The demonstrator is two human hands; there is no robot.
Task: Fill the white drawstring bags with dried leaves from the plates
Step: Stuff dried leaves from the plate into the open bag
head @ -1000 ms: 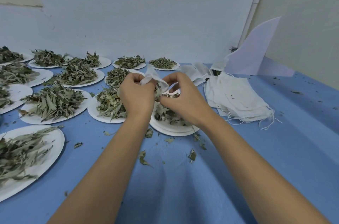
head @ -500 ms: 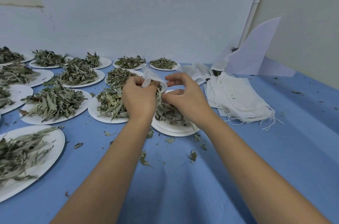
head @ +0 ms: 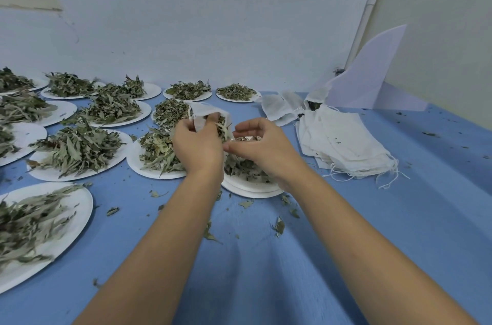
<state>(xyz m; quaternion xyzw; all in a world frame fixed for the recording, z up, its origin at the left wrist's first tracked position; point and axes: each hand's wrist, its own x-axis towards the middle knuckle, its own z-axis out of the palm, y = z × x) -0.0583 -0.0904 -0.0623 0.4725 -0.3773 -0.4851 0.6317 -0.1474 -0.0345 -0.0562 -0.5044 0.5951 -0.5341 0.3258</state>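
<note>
Gripping bag [head: 206, 114] by rim w/ left hand [head: 197, 147], mouth spread just above knuckles. W/ right hand [head: 262, 146], curling fingertips at bag's near edge; can't tell if pinching leaves [head: 241, 166] or cloth. Prob. feather-light, limp, floppy: best pinched at hem by drawstring. Treat leaves as brittle; feed gently from plate [head: 251, 189] under right hand.

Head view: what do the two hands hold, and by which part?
The left hand grips the white drawstring bag by its open rim; whether the right hand pinches anything cannot be told.
</note>
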